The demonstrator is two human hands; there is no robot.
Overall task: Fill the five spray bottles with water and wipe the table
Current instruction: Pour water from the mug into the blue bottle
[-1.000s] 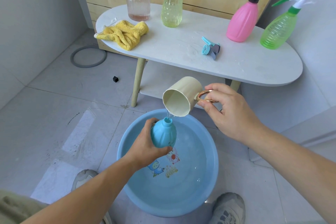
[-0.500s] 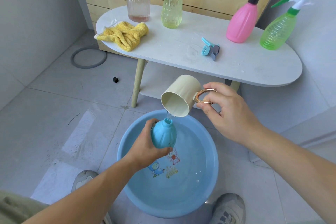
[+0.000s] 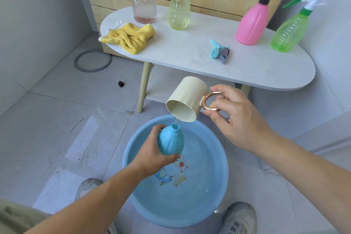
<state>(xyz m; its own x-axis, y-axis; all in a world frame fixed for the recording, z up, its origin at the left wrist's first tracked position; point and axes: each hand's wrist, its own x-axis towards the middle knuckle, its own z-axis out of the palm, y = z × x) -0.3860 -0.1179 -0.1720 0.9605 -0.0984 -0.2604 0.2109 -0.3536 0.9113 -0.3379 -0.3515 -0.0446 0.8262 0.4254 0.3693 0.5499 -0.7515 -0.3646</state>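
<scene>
Left hand (image 3: 152, 153) grips the blue bottle (image 3: 170, 141) upright, mouth tipped toward the cream mug (image 3: 187, 99); right hand (image 3: 234, 118) pinches its handle, mug tilted, water trickling in.

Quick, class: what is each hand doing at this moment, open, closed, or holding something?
Left hand: closed around the blue bottle, held over the basin.
Right hand: closed on the cream cup, gripping its handle, pouring.

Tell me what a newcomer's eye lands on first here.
The cream cup, tipped by the right hand, pours a thin stream of water into the open blue bottle that the left hand holds over the blue basin. Behind, the white table carries a bright pink spray bottle and a yellow cloth.
</scene>
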